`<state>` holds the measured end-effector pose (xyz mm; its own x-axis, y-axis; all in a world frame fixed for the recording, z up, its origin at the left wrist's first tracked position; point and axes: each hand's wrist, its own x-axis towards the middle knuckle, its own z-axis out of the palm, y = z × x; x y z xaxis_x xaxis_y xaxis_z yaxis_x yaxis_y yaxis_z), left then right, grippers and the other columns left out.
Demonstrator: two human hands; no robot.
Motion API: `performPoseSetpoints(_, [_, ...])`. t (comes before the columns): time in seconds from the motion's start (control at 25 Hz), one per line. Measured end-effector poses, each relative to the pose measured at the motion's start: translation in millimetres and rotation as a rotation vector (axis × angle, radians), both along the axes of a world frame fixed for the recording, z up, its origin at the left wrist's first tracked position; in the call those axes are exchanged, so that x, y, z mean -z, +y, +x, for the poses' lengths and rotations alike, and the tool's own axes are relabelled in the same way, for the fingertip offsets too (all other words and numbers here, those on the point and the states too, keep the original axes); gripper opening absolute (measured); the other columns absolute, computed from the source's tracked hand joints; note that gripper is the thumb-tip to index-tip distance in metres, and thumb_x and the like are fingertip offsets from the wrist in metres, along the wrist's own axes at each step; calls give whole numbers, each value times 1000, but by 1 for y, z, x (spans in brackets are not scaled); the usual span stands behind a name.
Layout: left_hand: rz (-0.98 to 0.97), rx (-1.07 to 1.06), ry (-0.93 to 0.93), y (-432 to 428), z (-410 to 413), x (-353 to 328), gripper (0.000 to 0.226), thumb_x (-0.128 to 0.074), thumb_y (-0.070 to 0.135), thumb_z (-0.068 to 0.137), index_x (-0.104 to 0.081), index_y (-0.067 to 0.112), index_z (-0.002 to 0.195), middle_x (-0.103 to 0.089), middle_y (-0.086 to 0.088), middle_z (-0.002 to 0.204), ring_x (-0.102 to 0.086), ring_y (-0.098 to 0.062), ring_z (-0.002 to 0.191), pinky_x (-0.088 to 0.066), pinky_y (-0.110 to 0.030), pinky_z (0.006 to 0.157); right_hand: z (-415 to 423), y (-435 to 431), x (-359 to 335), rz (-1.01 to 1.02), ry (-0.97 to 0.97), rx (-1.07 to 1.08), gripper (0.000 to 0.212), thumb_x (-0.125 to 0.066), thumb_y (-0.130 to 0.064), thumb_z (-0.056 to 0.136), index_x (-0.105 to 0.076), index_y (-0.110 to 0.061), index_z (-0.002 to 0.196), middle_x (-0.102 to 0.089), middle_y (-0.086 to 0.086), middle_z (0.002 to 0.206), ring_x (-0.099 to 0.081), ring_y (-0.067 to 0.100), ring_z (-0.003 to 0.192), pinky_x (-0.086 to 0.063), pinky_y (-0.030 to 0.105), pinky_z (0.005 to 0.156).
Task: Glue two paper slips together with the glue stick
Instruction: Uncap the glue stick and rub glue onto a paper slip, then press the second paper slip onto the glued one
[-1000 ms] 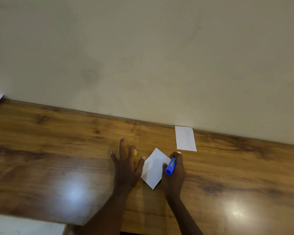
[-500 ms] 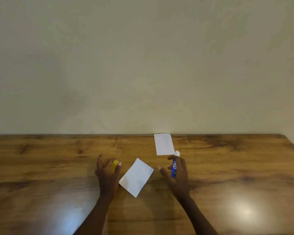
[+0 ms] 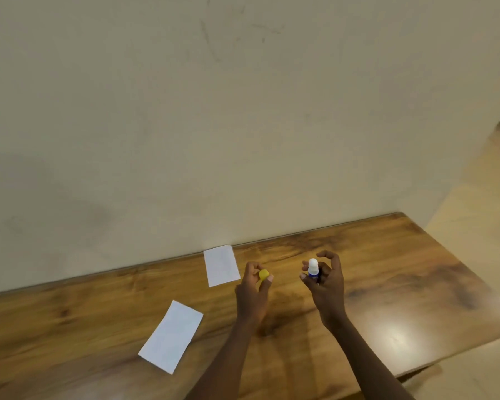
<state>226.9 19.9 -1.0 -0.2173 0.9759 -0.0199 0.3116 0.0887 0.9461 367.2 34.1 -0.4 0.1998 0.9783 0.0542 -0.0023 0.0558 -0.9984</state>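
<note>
Two white paper slips lie flat on the wooden table (image 3: 401,284). One slip (image 3: 221,265) rests by the wall, the other slip (image 3: 171,336) lies nearer to me on the left, turned at an angle. My right hand (image 3: 325,284) holds the blue glue stick (image 3: 313,269) upright above the table, its white tip bare. My left hand (image 3: 253,287) pinches the yellow cap (image 3: 263,274) between thumb and fingers, a short gap left of the glue stick. Both hands are raised off the slips.
A plain beige wall (image 3: 243,125) runs along the table's far edge. The table ends at the right, with pale floor (image 3: 474,226) beyond it. Its near edge is at the lower right.
Both hands lifted off the table and away from the nearer slip. The left hand picked up the yellow cap. The glue stick now stands upright. The camera view swung to the right.
</note>
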Motion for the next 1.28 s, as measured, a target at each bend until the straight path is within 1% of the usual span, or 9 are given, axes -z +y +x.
performPoseSetpoints(0.16, [-100,121,217,11,23,21,17,-56,21,87,-43,21,99,-65,-4,104,-60,-23,101,-31,-43,104,23,15,10,-28,-1,-7,47,-64,16,68,-42,-12,99,-64,8,80,-64,19,88,-55,22,67])
performPoseSetpoints(0.52, [-189,166,520,21,27,43,24,-51,21,89,-41,21,111,-54,-1,122,-50,-18,116,-2,-54,113,24,21,38,-76,-156,-35,53,-69,12,66,-43,-18,101,-66,4,82,-65,21,83,-55,36,77])
performPoseSetpoints(0.68, [-179,194,521,22,28,45,35,-55,20,86,-39,24,117,-52,0,128,-46,-20,122,-1,-54,113,30,15,37,-104,-196,-98,64,-64,17,66,-40,-22,110,-61,11,105,-60,28,101,-52,32,80])
performPoseSetpoints(0.8, [-156,269,304,20,15,39,63,-66,20,79,-28,27,129,-45,-1,139,-41,-22,127,-16,-47,112,36,7,22,98,-415,-9,70,-61,18,63,-39,-12,121,-48,14,123,-47,30,116,-47,36,87])
performPoseSetpoints(0.88, [-96,232,190,16,-6,37,65,-65,18,80,-27,24,132,-41,-5,142,-39,-25,128,-30,-38,106,27,2,7,330,-591,182,68,-53,20,60,-41,-12,120,-45,19,125,-39,33,122,-48,47,88])
performPoseSetpoints(1.0, [-42,19,369,15,-52,38,49,-56,19,87,-35,16,131,-40,-9,143,-38,-26,129,-23,-40,112,-26,2,-9,558,-792,175,44,-44,13,69,-50,-8,108,-53,16,114,-49,30,112,-49,42,89])
performPoseSetpoints(1.12, [-198,-29,695,23,-91,36,44,-45,27,91,-33,17,133,-34,-6,147,-29,-26,136,-12,-48,115,-88,16,-3,204,-785,-95,21,-46,-3,87,-55,-3,105,-58,15,109,-57,25,93,-45,25,72])
performPoseSetpoints(1.2, [-262,41,872,27,-106,37,44,-37,30,94,-29,19,135,-27,-2,151,-18,-24,141,-2,-53,114,-115,32,10,-158,-809,-196,29,-45,-16,91,-49,-1,115,-54,17,120,-53,27,104,-42,30,81])
performPoseSetpoints(1.28, [-257,110,949,28,-114,39,43,-34,31,94,-29,22,136,-25,1,152,-13,-23,142,2,-56,113,-131,41,20,-323,-879,-226,37,-46,-24,91,-43,0,119,-50,18,123,-51,28,109,-43,32,87])
